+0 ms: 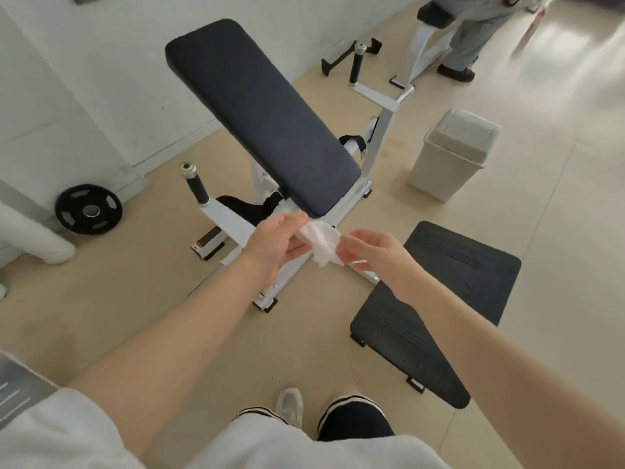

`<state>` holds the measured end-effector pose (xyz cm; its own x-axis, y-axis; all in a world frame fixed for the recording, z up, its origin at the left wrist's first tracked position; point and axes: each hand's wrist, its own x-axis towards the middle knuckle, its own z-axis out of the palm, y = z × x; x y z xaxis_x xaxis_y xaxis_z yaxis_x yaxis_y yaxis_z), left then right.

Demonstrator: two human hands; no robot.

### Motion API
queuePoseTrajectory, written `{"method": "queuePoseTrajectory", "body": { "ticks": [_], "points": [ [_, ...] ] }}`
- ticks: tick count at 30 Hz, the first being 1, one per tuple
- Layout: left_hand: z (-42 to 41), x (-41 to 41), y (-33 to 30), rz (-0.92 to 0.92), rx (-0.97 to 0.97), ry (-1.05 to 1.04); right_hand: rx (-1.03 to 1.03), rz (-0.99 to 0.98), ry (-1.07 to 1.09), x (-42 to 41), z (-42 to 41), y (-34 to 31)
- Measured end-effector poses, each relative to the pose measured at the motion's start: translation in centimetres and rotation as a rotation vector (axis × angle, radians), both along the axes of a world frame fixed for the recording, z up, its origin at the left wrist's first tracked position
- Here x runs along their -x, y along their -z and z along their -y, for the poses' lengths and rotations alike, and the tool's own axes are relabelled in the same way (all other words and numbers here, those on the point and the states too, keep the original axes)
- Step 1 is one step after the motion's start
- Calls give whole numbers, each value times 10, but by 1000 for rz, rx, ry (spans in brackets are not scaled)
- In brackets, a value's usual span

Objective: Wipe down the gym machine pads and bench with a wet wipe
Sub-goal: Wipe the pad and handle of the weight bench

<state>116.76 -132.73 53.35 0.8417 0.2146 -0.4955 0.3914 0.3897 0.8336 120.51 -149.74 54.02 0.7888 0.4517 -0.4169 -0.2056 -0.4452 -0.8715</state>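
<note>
A white wet wipe (321,243) hangs crumpled between both hands, just below the near end of the long dark bench pad (260,113). My left hand (275,240) pinches its left edge and my right hand (368,252) pinches its right edge. The pad slopes up and away on a white steel frame (378,143). A second dark ribbed pad (436,309) lies low at the right, under my right forearm.
A beige swing-lid bin (449,157) stands right of the bench. A black weight plate (88,209) leans on the wall at left. Two black-grip handles (196,184) (356,64) rise from the frame. Another person's legs (470,38) stand at the far back.
</note>
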Motion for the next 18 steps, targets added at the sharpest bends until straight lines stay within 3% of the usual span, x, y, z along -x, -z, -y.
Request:
{"method": "queuePoseTrajectory", "body": {
  "ticks": [2,4,9,13,18],
  "points": [
    [-4,-33,4,-23,-21,36,67,121,118,-30,-9,8],
    [-8,-71,5,-24,21,67,66,174,96,-71,-15,14],
    [-20,-156,-2,14,195,55,-168,26,52,-169,-25,4],
    [-22,-210,-2,24,143,129,-291,-6,19,-236,-37,-2],
    [-33,-270,10,-41,31,154,-218,21,134,-302,-71,14]
  ]
}}
